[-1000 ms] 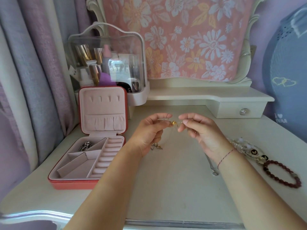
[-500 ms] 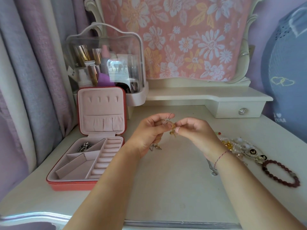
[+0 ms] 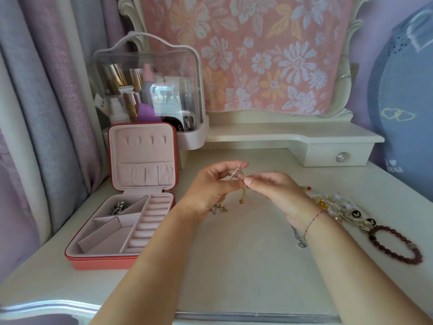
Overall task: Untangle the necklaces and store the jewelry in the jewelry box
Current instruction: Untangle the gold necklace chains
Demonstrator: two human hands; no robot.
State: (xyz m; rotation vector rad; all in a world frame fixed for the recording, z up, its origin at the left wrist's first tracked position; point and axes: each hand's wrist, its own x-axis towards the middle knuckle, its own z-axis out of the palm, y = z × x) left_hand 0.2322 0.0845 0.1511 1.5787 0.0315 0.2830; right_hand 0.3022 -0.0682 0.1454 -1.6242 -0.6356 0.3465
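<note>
Above the middle of the dressing table, my left hand [image 3: 212,187] pinches a tangle of thin chains [image 3: 237,172] with a silver loop sticking up. My right hand [image 3: 277,193] pinches the same tangle from the right; a gold chain with a small gold bead [image 3: 241,201] hangs below the fingers. More chain ends [image 3: 219,208] dangle under my left palm. The coral jewelry box [image 3: 100,261] stands open at the left, its pink lid upright. A silver piece [image 3: 118,207] lies in its rear left compartment.
Right of my hands lie a heap of beaded bracelets [image 3: 337,205], a dark red bead bracelet [image 3: 396,246] and a silver pendant [image 3: 300,243]. A clear cosmetics case [image 3: 150,90] stands behind the box. A raised shelf with a small drawer [image 3: 337,157] runs along the back.
My hands have drawn closer together and the right fingers have moved in onto the tangle. The gold bead, earlier held between the fingertips, now hangs below them on its chain.
</note>
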